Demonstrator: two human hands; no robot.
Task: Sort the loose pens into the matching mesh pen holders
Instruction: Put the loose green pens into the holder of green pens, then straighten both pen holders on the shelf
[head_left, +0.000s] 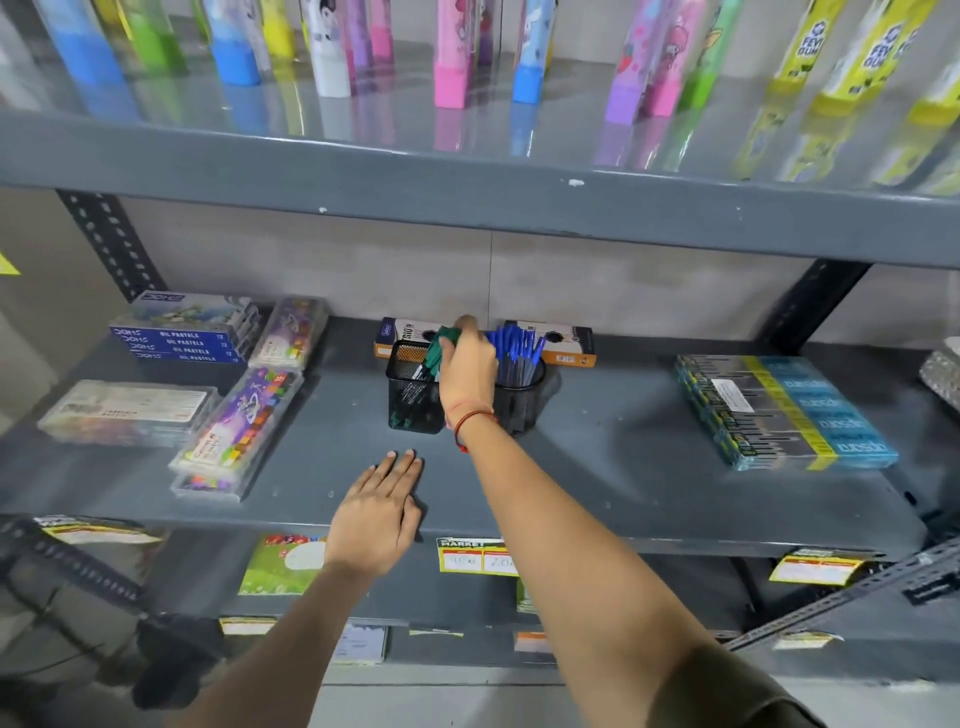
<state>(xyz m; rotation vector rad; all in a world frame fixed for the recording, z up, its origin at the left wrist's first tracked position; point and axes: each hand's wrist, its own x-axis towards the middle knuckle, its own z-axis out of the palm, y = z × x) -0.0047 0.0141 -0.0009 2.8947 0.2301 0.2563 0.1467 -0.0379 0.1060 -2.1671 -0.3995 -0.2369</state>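
Two black mesh pen holders stand side by side at the back middle of the grey shelf (597, 467). The left holder (413, 400) is square and holds green-capped pens (434, 358). The right holder (522, 402) is round and full of blue-capped pens (514, 348). My right hand (467, 366) reaches between them and is closed around the tops of the green pens over the left holder. My left hand (379, 514) lies flat, palm down, on the shelf's front part, fingers together, holding nothing.
An orange-black box (569, 340) lies behind the holders. Crayon and oil pastel boxes (187, 332) are stacked at the left, a shrink-wrapped blue-yellow pack (784, 410) at the right. The upper shelf's edge (467, 182) overhangs, with colourful pouches on it. Price labels (475, 556) hang from the front edge.
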